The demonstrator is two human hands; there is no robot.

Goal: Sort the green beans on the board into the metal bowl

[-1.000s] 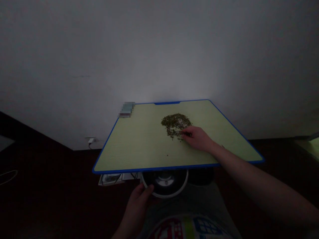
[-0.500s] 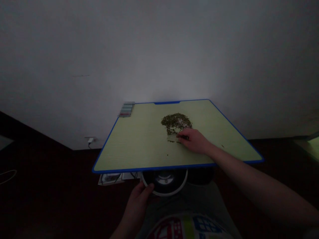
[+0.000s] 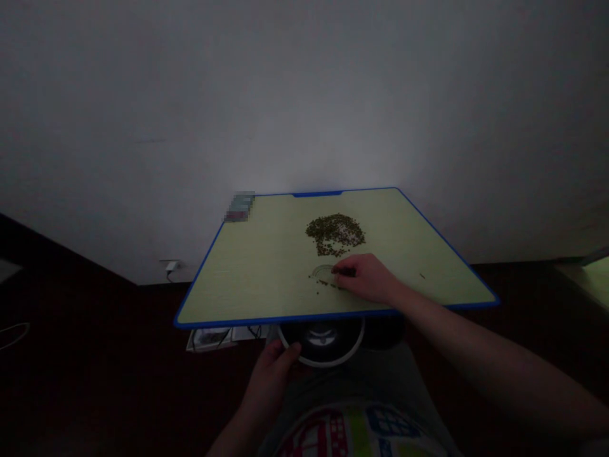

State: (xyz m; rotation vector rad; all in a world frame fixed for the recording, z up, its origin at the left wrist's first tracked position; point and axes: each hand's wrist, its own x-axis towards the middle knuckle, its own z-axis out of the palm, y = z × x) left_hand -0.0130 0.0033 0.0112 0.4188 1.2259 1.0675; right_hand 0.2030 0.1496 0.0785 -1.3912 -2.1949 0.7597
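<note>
My right hand is closed on a clear, half-round protractor, held low over the yellowish tabletop. A few small brown grains lie along the near side of the protractor. Behind it spreads a larger heap of the same grains; their exact kind is too small to tell. Below the front edge, my left hand grips the left rim of a round bowl with a pale rim and a dark, shiny inside. The table edge covers the bowl's far part.
Blue edging runs around the table, which stands near a grey wall. A blurred-out stack lies at the back left corner. One thin dark bit rests at the right. A plugged-in charger is on the wall.
My right hand has drawn the protractor toward the front edge, with some grains moving along, away from the heap. My left hand and the bowl have shifted slightly right.
</note>
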